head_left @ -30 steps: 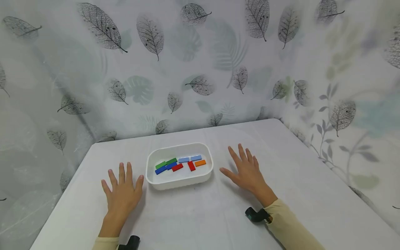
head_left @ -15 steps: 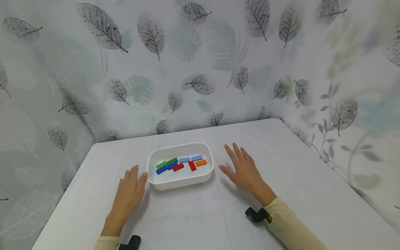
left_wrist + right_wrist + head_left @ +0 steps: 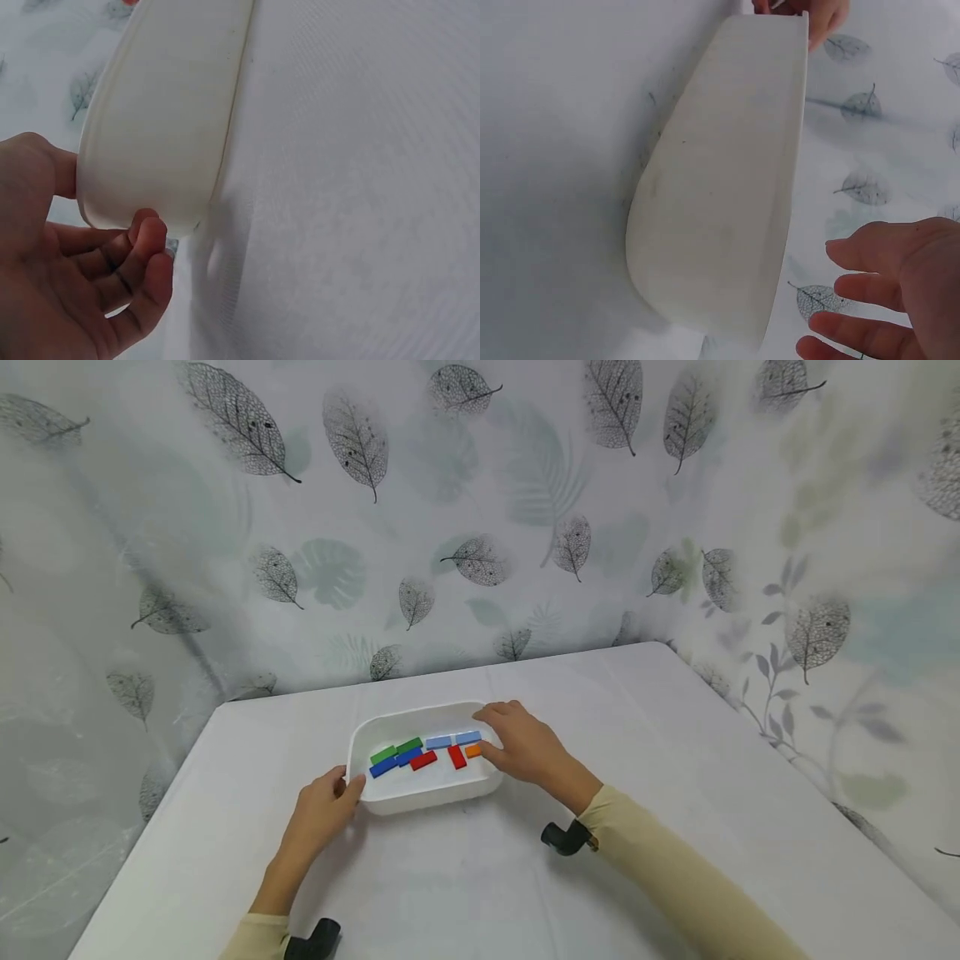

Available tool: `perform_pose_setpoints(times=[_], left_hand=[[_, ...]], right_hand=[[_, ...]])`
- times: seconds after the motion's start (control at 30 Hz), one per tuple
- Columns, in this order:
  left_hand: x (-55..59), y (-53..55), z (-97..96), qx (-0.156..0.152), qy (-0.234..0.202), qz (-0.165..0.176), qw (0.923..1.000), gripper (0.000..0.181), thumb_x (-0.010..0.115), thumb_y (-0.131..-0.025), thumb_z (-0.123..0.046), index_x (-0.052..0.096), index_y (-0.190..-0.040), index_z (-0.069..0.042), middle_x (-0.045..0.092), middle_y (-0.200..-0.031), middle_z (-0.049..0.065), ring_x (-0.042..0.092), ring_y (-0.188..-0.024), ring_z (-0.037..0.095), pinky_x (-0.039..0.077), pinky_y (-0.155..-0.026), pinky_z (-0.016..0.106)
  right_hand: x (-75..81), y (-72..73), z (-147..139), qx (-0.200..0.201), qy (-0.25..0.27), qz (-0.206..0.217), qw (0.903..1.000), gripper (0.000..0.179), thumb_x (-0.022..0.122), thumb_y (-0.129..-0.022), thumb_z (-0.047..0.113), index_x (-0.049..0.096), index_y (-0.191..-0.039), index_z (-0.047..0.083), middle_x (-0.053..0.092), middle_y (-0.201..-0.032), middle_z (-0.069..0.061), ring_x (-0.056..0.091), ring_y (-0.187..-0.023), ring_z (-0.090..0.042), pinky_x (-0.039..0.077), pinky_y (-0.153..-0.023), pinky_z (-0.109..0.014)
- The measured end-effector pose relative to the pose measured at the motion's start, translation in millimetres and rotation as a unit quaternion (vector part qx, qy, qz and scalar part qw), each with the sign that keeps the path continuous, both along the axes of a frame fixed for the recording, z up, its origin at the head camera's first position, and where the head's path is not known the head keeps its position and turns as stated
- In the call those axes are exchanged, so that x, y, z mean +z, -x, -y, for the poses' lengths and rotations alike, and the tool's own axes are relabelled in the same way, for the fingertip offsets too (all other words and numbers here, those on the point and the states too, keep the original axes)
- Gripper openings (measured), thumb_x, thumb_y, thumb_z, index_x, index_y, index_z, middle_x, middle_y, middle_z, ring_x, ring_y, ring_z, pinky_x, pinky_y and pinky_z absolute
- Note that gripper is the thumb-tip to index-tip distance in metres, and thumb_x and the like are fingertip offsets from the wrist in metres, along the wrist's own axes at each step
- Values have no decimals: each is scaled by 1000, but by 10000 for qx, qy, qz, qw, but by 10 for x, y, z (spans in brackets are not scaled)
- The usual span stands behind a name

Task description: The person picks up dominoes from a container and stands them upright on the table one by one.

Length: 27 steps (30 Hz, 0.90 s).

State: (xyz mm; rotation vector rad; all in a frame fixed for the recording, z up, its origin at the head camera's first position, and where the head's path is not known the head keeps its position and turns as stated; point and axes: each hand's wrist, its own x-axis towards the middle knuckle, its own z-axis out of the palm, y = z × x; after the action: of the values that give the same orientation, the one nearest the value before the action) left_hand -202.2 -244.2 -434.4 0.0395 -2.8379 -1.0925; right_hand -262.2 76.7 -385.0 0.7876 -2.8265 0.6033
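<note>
A white plastic tub (image 3: 431,797) with rounded corners stands on the table. Flat in it lie several small blocks: green (image 3: 408,745), dark blue (image 3: 384,767), red (image 3: 423,760), light blue (image 3: 468,737) and orange (image 3: 472,751). My left hand (image 3: 321,814) grips the tub's left end; in the left wrist view, its thumb goes over the rim and curled fingertips (image 3: 154,232) meet the outer wall. Over the right end reaches my right hand (image 3: 536,753), thumb near the orange block, hiding that corner. The right wrist view has its fingers (image 3: 870,330) loosely bent, apart from the tub.
A white cloth covers the table (image 3: 480,893). Behind it and along the sides hangs a leaf-patterned curtain (image 3: 480,527). Each wrist carries a black camera mount, such as the right mount (image 3: 566,837).
My left hand has turned from lying spread beside the tub to gripping its left end. My right hand has moved left, from beside the tub to over its right rim. The blocks look unmoved.
</note>
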Motion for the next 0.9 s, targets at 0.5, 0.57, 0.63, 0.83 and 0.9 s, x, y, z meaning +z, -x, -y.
perform_pose_setpoints(times=[0.5, 0.57, 0.63, 0.83, 0.9], left_hand=[[3, -24, 9, 53, -153, -146, 9998, 37, 58, -104, -25, 64, -126, 3, 59, -78, 6, 56, -73, 22, 44, -60, 35], [1, -24, 8, 46, -194, -160, 9997, 38, 58, -104, -25, 64, -128, 4, 60, -79, 6, 57, -72, 22, 45, -60, 35], [-6, -15, 4, 44, -217, -203, 9995, 38, 58, -103, -23, 64, -128, 4, 61, -79, 6, 57, -72, 22, 46, -61, 35], [-23, 2, -11, 75, -176, -239, 9995, 38, 56, -101, -19, 64, -130, 4, 61, -80, 6, 57, -73, 22, 46, -62, 36], [-24, 2, -13, 92, -151, -223, 9996, 40, 56, -101, -20, 64, -132, 4, 61, -80, 6, 57, -72, 21, 46, -62, 35]], right_hand=[[-80, 243, 542, 110, -341, 789, 9962, 36, 75, -95, 12, 67, -128, 3, 71, -115, -11, 64, -100, -23, 56, -87, -38], [-94, 279, 594, 37, -407, 856, 9955, 34, 76, -95, 12, 68, -126, 3, 72, -113, -11, 63, -99, -23, 56, -87, -38], [-113, 319, 637, -47, -503, 870, 9949, 30, 77, -94, 13, 70, -123, 4, 72, -108, -9, 62, -96, -22, 56, -87, -37], [-171, 411, 725, -285, -578, 1323, 9891, 16, 78, -92, 11, 71, -105, 6, 65, -89, -2, 59, -86, -21, 52, -79, -32], [-194, 429, 750, -352, -590, 1487, 9865, 14, 79, -91, 11, 69, -100, 7, 62, -85, -2, 59, -82, -21, 51, -76, -32]])
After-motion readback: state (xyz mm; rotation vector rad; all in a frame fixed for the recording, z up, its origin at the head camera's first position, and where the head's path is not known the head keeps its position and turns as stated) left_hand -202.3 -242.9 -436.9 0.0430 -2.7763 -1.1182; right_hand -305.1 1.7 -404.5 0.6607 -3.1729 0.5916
